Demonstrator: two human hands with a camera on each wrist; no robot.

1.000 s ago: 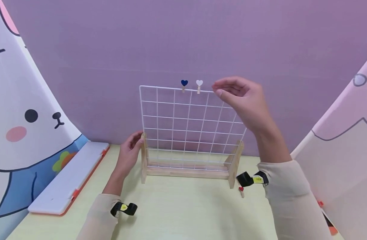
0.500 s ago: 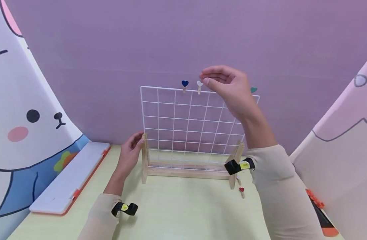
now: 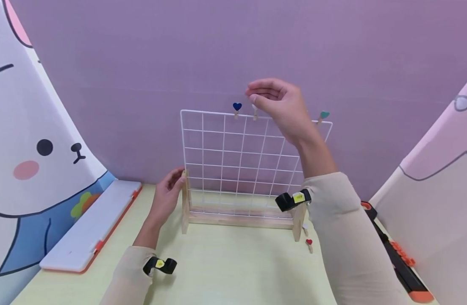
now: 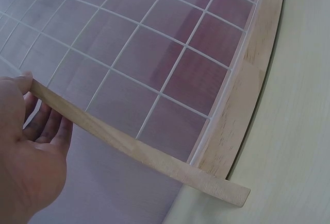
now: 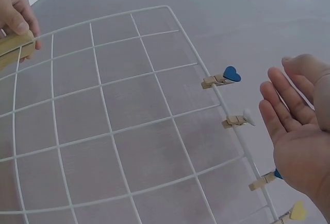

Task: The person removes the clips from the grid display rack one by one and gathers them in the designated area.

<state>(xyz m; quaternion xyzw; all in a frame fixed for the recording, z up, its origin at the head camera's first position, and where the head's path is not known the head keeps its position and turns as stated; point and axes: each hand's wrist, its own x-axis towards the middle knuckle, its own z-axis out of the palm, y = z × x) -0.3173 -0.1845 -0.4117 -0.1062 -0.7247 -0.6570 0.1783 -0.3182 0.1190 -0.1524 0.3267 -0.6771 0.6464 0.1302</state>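
The left hand (image 3: 168,190) grips the left upright (image 3: 185,203) of the pale wooden stand (image 3: 241,218); a firm hold should limit wobble. The right hand (image 3: 280,101), empty, fingers loose, hovers near the white heart-topped wooden clip (image 5: 236,121) on the white wire grid (image 3: 242,152).

Head view: head-worn, facing forward and down; most distant, with the wire grid (image 3: 239,167) mid-frame. Left wrist view: close, facing the grid's lower part, turned so the base of the wooden stand (image 4: 245,87) slants down the right side. Right wrist view: close, facing the grid's upper part. Shared by both wrist views: grid; left hand (image 4: 31,154), left edge and upper left respectively.
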